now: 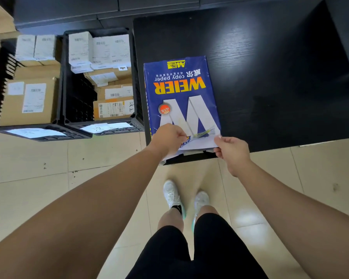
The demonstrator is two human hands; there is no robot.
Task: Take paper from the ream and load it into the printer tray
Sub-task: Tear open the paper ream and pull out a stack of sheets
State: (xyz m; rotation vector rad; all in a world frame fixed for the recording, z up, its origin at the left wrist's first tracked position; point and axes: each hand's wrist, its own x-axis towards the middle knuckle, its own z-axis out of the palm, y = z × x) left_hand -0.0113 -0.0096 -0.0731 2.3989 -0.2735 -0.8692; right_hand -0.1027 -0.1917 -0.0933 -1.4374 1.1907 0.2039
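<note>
A blue ream of copy paper [181, 93] with yellow "WEIER" lettering lies on the black table [270, 77], its near end at the table's front edge. The wrapper is torn open at that near end, and white paper [199, 142] shows there. My left hand [167, 139] pinches the wrapper flap at the near left corner. My right hand [232, 151] grips the near right corner of the wrapper. No printer tray is in view.
Two black plastic crates [101, 127] stand on the tiled floor left of the table, filled with cardboard boxes and white labelled packages. A dark cabinet runs along the back. My legs and white shoes [173, 195] are below the table edge.
</note>
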